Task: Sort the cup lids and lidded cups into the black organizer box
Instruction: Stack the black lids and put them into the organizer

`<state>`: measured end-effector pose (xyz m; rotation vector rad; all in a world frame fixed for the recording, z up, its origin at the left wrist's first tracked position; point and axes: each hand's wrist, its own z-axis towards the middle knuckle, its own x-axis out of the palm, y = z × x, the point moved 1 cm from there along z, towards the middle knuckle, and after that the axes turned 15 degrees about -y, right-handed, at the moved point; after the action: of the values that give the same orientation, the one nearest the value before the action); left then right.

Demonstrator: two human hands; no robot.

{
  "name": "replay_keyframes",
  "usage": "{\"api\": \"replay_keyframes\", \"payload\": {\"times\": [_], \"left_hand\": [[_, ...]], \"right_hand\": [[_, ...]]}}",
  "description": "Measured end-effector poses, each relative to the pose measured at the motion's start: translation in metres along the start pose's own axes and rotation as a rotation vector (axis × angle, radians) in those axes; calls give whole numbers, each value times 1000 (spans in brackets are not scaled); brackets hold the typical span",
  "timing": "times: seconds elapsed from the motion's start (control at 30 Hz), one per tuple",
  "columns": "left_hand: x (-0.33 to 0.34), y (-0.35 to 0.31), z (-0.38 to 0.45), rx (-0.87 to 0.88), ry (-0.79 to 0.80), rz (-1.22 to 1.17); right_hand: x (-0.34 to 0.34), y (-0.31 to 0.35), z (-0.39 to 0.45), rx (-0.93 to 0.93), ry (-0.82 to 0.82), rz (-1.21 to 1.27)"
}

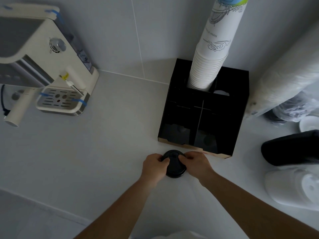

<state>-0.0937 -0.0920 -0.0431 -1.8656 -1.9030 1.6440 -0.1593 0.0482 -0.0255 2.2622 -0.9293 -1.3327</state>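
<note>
Both hands grip a black lid point(174, 165) on the white counter point(107, 135), left hand point(154, 167) on its left edge, right hand point(196, 163) on its right. Lid sits just near of the black box point(238, 118); paper cup stack point(212, 54) stands in the box's far compartment.

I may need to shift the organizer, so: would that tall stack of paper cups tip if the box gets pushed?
Probably. The stack of paper cups rises far above the black organizer box and only its base sits in a rear compartment. It already looks slightly tilted. Paper cups are likely light, so a jolt could sway it.
</note>
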Motion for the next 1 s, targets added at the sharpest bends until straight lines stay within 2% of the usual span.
{"api": "replay_keyframes", "payload": {"times": [0.27,0.4,0.5,0.73,0.87,1.0], "left_hand": [[0,6,0,-118,75,-168],[-7,3,-12,-164,125,-237],[-16,-2,-24,-65,150,-188],[-33,-9,-46,13,123,-217],[-39,-20,-52,21,17,-291],[-38,-35,-50,129,-56,-375]], "right_hand": [[-8,-15,-4,139,104,268],[-13,-18,-11,175,75,377],[-20,-21,-17,171,67,416],[-34,-27,-30,102,48,477],[-48,-19,-30,64,25,534],[-61,3,-21,16,-27,553]]}}
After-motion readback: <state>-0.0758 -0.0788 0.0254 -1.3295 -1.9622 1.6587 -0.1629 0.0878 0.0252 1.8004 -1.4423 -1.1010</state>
